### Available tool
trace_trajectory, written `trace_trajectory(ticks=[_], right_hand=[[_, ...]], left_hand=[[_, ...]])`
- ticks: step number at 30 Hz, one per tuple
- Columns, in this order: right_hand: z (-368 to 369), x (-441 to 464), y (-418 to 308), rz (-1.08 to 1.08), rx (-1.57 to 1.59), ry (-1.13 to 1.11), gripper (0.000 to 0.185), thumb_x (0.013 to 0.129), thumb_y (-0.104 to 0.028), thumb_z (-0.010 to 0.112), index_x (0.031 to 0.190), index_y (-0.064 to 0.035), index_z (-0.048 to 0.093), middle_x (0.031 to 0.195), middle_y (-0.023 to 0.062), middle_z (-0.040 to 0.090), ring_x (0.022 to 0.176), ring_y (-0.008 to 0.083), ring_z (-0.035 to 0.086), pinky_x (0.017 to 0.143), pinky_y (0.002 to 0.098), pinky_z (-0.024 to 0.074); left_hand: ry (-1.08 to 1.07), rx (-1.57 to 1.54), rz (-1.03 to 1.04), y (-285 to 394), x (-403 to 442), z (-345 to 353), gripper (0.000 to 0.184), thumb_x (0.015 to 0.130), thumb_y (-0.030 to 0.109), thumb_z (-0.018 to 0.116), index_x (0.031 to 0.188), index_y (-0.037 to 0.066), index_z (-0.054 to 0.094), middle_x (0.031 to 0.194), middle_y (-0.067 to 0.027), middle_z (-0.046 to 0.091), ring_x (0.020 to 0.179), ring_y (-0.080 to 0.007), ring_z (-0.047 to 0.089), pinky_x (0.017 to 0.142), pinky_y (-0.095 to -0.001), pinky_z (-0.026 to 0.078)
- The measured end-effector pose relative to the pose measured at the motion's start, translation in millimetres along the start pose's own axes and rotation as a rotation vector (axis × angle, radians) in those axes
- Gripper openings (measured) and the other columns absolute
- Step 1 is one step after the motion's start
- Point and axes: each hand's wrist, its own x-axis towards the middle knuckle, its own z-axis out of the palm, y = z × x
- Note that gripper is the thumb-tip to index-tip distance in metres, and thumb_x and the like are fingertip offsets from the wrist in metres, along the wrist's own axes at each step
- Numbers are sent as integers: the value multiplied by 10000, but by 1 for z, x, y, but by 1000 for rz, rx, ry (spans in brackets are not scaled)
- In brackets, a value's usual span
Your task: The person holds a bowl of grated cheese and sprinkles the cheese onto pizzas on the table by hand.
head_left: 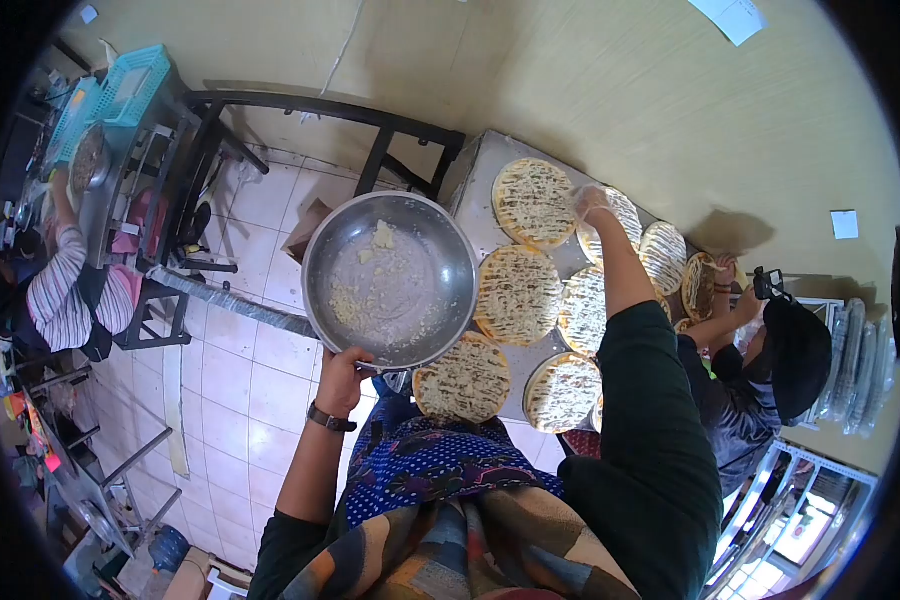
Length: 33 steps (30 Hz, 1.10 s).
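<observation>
My left hand (pixel 342 383) grips the near rim of a large metal mixing bowl (pixel 400 290), tilted toward me. Pale grated crumbs, perhaps cheese, and a small clump (pixel 375 243) lie in it. In a clear plastic glove, my right hand (pixel 592 205) is curled over the far edge of the round flat cakes. What its fingers hold is hidden. Dark streaks and pale shreds top the cakes, among them one at the back (pixel 535 203), one in the middle (pixel 518 294) and one at the near edge (pixel 462 378).
The cakes crowd a metal table (pixel 482 180) against the wall. At its right end a co-worker (pixel 760 350) in a dark cap reaches toward a cake (pixel 698 285). Another person (pixel 70 290) in stripes works at the left. A black metal frame (pixel 370 125) stands behind the bowl.
</observation>
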Motion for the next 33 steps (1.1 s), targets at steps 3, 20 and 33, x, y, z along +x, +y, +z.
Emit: trace_trajectory(ticks=[3, 20, 33], right_hand=[[-37, -16, -23, 215, 406, 22, 210, 772, -33, 505, 899, -69, 668, 765, 128, 643, 667, 182, 632, 581, 318, 515], [-111, -181, -303, -409, 1077, 96, 223, 689, -61, 615, 905, -88, 660, 908, 161, 613, 759, 313, 594, 731, 369, 476], [-152, -204, -328, -254, 634, 394, 185, 701, -123, 559, 841, -24, 628, 946, 170, 567, 883, 364, 528, 807, 426, 429]], left_hand=[[-7, 51, -19, 5, -7, 4, 482, 701, -52, 478, 1171, 31, 404, 1039, -111, 533, 801, -210, 576, 570, -316, 523], [-182, 180, -59, 3, -46, 13, 602, 668, -65, 532, 1214, 96, 337, 1033, -108, 512, 785, -216, 563, 502, -320, 485], [-360, 212, -90, -5, -49, 12, 606, 661, -101, 513, 1214, 68, 330, 1000, -129, 517, 716, -224, 579, 473, -307, 500]])
